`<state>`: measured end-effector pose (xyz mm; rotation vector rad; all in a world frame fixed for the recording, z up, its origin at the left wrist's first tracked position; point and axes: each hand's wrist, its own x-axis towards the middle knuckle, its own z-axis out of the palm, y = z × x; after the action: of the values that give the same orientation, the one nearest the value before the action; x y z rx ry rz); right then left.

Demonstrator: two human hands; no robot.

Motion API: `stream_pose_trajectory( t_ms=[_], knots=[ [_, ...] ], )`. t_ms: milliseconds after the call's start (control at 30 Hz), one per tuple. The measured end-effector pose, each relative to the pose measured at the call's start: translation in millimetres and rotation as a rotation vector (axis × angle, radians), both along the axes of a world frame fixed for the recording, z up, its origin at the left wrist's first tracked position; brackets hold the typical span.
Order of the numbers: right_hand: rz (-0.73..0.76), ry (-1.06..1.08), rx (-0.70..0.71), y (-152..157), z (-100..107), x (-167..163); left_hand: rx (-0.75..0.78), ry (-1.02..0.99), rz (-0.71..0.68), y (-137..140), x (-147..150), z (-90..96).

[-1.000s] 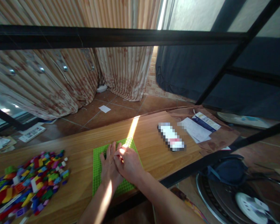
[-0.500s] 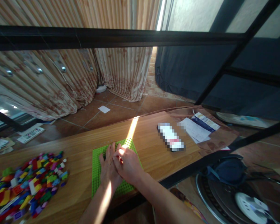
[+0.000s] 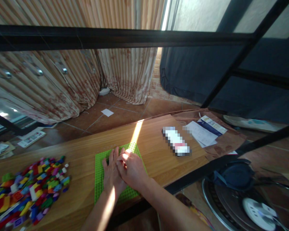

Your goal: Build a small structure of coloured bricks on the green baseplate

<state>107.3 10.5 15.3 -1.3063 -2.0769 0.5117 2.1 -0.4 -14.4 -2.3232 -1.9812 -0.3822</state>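
Note:
A green studded building-brick baseplate lies on the wooden table under both hands. My left hand rests flat on it, fingers stretched forward and slightly apart. Over its fingers and knuckles sits my right hand, its thumb and fingers curled together and touching the back of the left. Whether anything is between those curled fingertips is hidden. A strip of sunlight crosses the right knuckles and the left forearm. To the left spreads a loose pile of coloured building bricks, apart from both hands.
On the table to the right lies a phone with a blurred-out screen. Beyond it are paper sheets on a brown cover. A dark metal bar runs along the near edge. A white power strip sits lower right.

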Motion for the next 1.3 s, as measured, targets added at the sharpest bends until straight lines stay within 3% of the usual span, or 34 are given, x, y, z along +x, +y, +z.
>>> stream_pose_trajectory(
  t_ms=[933, 1300],
  knots=[
    [-0.019, -0.025, -0.026, -5, 5, 3, -0.027, 0.024, 0.004, 1, 0, -4.8],
    [-0.03, 0.091, 0.033, -7, 7, 15, -0.168, -0.096, 0.088, 2, 0, 22.4]
  ],
)
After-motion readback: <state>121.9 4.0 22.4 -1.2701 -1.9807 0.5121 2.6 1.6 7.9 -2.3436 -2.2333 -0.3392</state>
